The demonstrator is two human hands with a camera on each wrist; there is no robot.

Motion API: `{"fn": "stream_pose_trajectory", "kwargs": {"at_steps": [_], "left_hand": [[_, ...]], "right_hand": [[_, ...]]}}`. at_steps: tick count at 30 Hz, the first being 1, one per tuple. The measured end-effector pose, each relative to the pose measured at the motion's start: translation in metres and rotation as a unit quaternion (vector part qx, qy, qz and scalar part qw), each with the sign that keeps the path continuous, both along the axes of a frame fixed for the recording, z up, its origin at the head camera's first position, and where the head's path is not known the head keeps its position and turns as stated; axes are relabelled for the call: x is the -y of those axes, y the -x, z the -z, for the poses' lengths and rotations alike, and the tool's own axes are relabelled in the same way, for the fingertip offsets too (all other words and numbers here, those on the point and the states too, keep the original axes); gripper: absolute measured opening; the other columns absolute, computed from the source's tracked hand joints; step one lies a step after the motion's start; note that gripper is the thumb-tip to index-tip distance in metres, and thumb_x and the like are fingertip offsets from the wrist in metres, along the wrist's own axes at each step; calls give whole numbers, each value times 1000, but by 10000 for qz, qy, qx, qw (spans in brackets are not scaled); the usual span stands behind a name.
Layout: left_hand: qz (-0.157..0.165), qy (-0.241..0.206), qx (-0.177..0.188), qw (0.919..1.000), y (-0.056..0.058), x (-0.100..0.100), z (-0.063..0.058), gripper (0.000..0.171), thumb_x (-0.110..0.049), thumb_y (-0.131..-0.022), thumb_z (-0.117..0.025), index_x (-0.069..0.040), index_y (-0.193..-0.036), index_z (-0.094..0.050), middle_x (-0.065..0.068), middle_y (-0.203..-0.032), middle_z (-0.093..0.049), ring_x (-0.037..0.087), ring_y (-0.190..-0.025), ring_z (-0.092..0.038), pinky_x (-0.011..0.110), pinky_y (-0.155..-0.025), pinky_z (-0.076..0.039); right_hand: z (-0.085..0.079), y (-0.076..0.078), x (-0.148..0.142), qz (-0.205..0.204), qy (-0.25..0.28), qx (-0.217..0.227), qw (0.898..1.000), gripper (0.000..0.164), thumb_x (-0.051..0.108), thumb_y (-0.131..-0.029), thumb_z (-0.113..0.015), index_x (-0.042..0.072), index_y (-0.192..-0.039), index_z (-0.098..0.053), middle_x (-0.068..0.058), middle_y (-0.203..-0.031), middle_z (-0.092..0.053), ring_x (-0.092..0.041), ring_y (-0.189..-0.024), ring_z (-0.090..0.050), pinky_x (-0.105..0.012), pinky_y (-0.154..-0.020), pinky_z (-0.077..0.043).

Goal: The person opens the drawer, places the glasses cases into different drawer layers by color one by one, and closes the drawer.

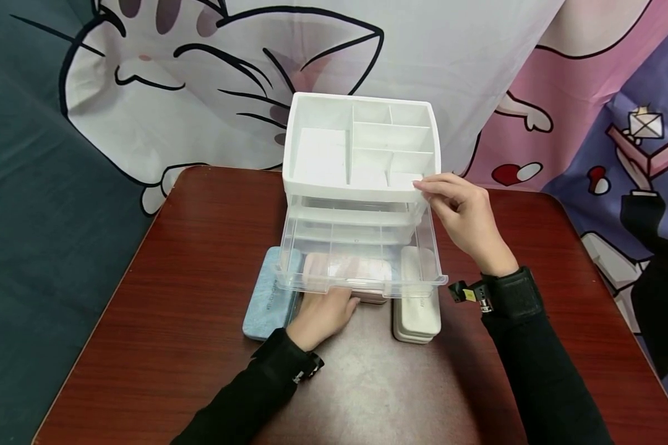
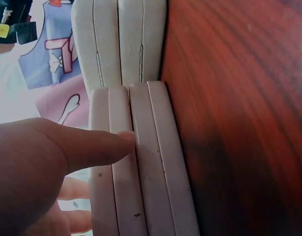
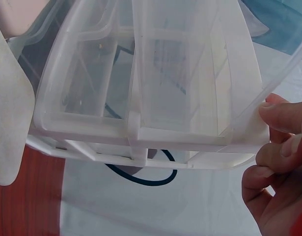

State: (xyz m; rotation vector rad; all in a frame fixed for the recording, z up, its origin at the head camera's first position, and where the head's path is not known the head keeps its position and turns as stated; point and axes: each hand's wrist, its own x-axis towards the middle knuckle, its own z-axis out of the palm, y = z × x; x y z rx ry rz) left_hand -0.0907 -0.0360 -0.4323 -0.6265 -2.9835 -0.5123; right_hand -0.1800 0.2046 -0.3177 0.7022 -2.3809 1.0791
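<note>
A white plastic drawer organizer (image 1: 362, 193) stands at the table's back, its clear drawer (image 1: 362, 285) pulled out towards me. My right hand (image 1: 464, 216) pinches the organizer's front right top corner between thumb and fingers. Below the clear drawer, my left hand (image 1: 323, 316) holds the upper of two stacked pink cases (image 2: 141, 196). Its thumb lies against their front side near the seam, and its fingers reach over the top, partly seen through the drawer. To the right lie stacked off-white cases (image 1: 417, 318); to the left, a light blue case (image 1: 267, 309).
The reddish-brown table (image 1: 200, 284) extends to both sides and in front of the cases. Behind the organizer hangs a printed cat cloth (image 1: 451, 55). The organizer's top tray has several compartments, and the clear drawer overhangs the cases.
</note>
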Motion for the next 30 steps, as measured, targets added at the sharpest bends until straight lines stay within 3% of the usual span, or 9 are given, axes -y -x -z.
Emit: {"fn": "stream_pose_trajectory", "kwargs": {"at_steps": [5,10,13,17,20,22,25,30], "left_hand": [[26,-106,-235,9997,2,2,2,22,-28,-91,-65,-11,-78,-67,11,-90,-73,32,-91,-67,47,-82,-50],[152,-466,-665,9966,0,5,6,16,-27,-87,-70,-11,-87,-68,10,-94,-72,31,-95,-67,45,-84,-49],[262,-607,-874,9940,-1,4,8,21,-27,-85,-73,-10,-98,-68,10,-101,-71,31,-101,-65,46,-91,-47],[397,-499,-888,9940,-5,4,8,22,-28,-85,-73,-10,-97,-65,9,-93,-71,29,-91,-67,44,-82,-49],[425,-386,-771,9954,-8,4,7,21,-30,-86,-72,-13,-85,-61,5,-78,-68,25,-73,-66,38,-61,-48],[432,-278,-702,9962,-10,3,5,23,-32,-86,-72,-14,-82,-58,4,-75,-66,24,-69,-65,36,-54,-45],[465,-87,-607,9970,-14,3,1,26,-35,-84,-73,-14,-87,-59,4,-78,-66,22,-74,-65,35,-56,-43],[548,204,-596,9965,-24,6,-5,49,-39,-80,-76,-12,-118,-58,6,-98,-65,23,-92,-63,38,-71,-45]], "right_hand": [[0,-1,0,0,5,23,10000,24,-1,-92,-60,9,-108,-74,-5,-107,-70,-6,-59,-36,-20,-54,-29],[0,-1,0,18,-8,18,10000,25,-1,-92,-60,10,-109,-75,-5,-107,-70,-6,-59,-37,-19,-54,-30],[-1,-1,0,14,5,15,10000,25,-1,-92,-60,10,-109,-75,-6,-107,-70,-6,-59,-36,-19,-55,-30],[-2,-1,1,3,-2,24,10000,25,-1,-92,-60,9,-109,-74,-6,-107,-69,-6,-59,-36,-19,-55,-30],[-2,-1,1,1,-22,27,10000,25,0,-92,-60,10,-109,-74,-6,-108,-69,-6,-59,-36,-19,-55,-30],[-2,-1,1,4,-26,32,10000,25,0,-92,-60,10,-109,-74,-6,-108,-69,-6,-59,-36,-20,-54,-30],[-2,-1,1,4,-18,47,10000,25,0,-92,-60,10,-110,-74,-6,-108,-69,-6,-59,-36,-20,-54,-30],[-1,-1,0,9,-14,69,10000,25,0,-92,-60,10,-110,-74,-6,-109,-69,-6,-60,-37,-19,-55,-30]]}}
